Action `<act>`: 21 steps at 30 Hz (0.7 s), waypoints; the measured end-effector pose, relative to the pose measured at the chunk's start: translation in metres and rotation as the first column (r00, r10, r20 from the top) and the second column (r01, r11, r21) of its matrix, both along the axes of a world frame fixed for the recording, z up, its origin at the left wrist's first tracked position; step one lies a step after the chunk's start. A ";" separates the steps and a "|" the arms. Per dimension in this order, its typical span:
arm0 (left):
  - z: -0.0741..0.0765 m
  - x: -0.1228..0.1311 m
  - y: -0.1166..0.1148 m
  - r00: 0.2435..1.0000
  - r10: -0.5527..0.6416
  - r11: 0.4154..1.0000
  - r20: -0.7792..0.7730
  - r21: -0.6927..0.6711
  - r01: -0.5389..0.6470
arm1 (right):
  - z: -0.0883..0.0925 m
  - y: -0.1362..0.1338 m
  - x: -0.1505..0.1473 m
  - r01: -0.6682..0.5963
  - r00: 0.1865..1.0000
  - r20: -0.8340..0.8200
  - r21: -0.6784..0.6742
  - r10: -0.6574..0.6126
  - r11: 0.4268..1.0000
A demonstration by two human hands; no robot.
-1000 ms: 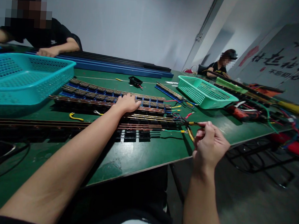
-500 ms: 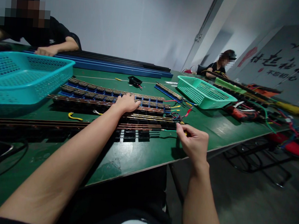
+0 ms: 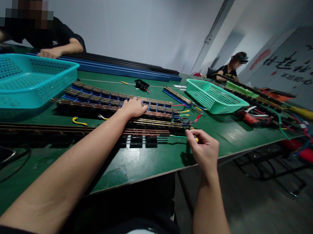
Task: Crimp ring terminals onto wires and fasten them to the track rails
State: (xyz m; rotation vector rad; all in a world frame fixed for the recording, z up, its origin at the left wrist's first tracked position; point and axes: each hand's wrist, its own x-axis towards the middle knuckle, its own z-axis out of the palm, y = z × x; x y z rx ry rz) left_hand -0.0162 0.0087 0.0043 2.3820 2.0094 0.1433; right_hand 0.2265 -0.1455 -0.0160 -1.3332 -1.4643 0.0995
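My left hand (image 3: 133,107) lies with its fingers extended over long rail strips (image 3: 104,106), which have copper-coloured bars on black and blue bases. At the right ends of these strips, my right hand (image 3: 204,145) is closed in a pinch. Yellow parts of a small yellow-and-black tool (image 3: 196,138) show at its fingers; most of the tool is hidden, so its exact kind is unclear. A green wire (image 3: 178,136) from the nearest rail strip runs up to the right fingertips. Red, blue and yellow wires (image 3: 197,118) stick out just beyond.
A blue-green basket (image 3: 41,85) stands at left, a green basket (image 3: 213,99) at right. Behind lie a short rail piece (image 3: 176,95), a black box (image 3: 142,84) and long blue profiles (image 3: 122,70). A yellow lead (image 3: 79,121) lies at left. Two co-workers sit farther off.
My right hand has shifted very slightly right, and more yellow shows at its fingers. My left hand stays on the rail strips. The whole view has drifted a little.
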 end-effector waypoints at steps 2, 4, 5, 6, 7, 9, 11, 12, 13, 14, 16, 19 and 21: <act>0.000 0.000 0.000 1.000 0.003 1.000 -0.001 0.002 -0.003 | -0.002 0.003 -0.003 0.076 0.977 -0.202 0.046 -0.065 0.996; 0.000 0.000 0.001 1.000 0.003 1.000 -0.002 0.003 -0.003 | -0.002 0.006 -0.005 0.117 0.899 -0.432 0.074 -0.074 0.990; -0.001 0.000 0.001 1.000 0.003 1.000 -0.001 0.003 -0.003 | -0.001 0.007 -0.006 0.115 0.841 -0.538 0.074 -0.058 0.991; -0.001 0.000 0.001 1.000 0.002 1.000 0.001 0.002 -0.002 | -0.001 0.008 -0.006 0.103 0.779 -0.626 0.070 -0.036 0.992; 0.000 0.000 0.001 1.000 0.002 1.000 0.004 0.002 -0.002 | 0.000 0.008 -0.005 0.082 0.721 -0.692 0.067 -0.013 0.994; 0.000 0.000 0.001 1.000 0.002 1.000 0.006 -0.002 -0.002 | 0.002 0.008 -0.003 0.040 0.634 -0.772 0.071 0.030 0.997; 0.001 0.000 0.000 1.000 0.005 1.000 0.005 -0.008 -0.005 | 0.003 0.007 0.000 0.022 0.576 -0.816 0.073 0.047 0.997; 0.001 0.000 0.000 1.000 0.007 1.000 0.004 -0.011 -0.007 | 0.003 0.007 0.001 0.020 0.553 -0.832 0.069 0.047 0.997; 0.001 0.000 0.000 1.000 0.008 1.000 0.004 -0.011 -0.008 | 0.003 0.006 0.002 0.021 0.537 -0.843 0.063 0.042 0.998; 0.001 0.000 0.000 1.000 0.009 1.000 0.003 -0.012 -0.009 | 0.003 0.007 0.003 0.026 0.532 -0.846 0.057 0.034 0.998; 0.000 0.000 0.002 1.000 0.010 1.000 0.003 -0.011 -0.010 | 0.001 0.007 0.003 0.048 0.559 -0.829 0.058 0.021 0.997; -0.002 0.000 0.003 1.000 0.008 1.000 0.005 -0.007 -0.008 | -0.001 0.006 -0.002 0.120 0.689 -0.725 0.109 -0.004 0.987; -0.002 0.000 0.003 1.000 0.009 1.000 0.006 -0.002 -0.009 | -0.001 0.001 -0.007 0.201 0.799 -0.597 0.155 -0.070 0.967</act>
